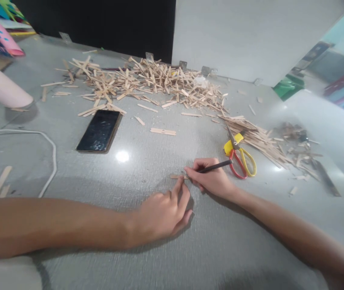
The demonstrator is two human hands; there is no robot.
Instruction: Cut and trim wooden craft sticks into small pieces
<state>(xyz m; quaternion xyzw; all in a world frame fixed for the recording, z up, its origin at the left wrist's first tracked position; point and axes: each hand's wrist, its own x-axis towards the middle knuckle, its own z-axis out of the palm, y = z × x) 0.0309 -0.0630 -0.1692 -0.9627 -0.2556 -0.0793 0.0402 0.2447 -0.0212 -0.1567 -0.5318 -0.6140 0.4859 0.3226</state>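
A short wooden craft stick lies flat on the grey table, partly hidden by my fingers. My left hand holds it down with the fingertips, the thumb spread apart below. Between the fingers of my right hand is a slim dark pencil, slanting up to the right. Its writing end is hidden by the fingers, close to the stick's right part. Just right of that hand lie scissors with one red and one yellow handle, the blades pointing away from me. A yellow piece sits by the blades.
A heap of craft sticks spreads along the back, with longer strips to the right. A phone, a white cable and a pale cylinder are at left. A flat metal strip lies far right.
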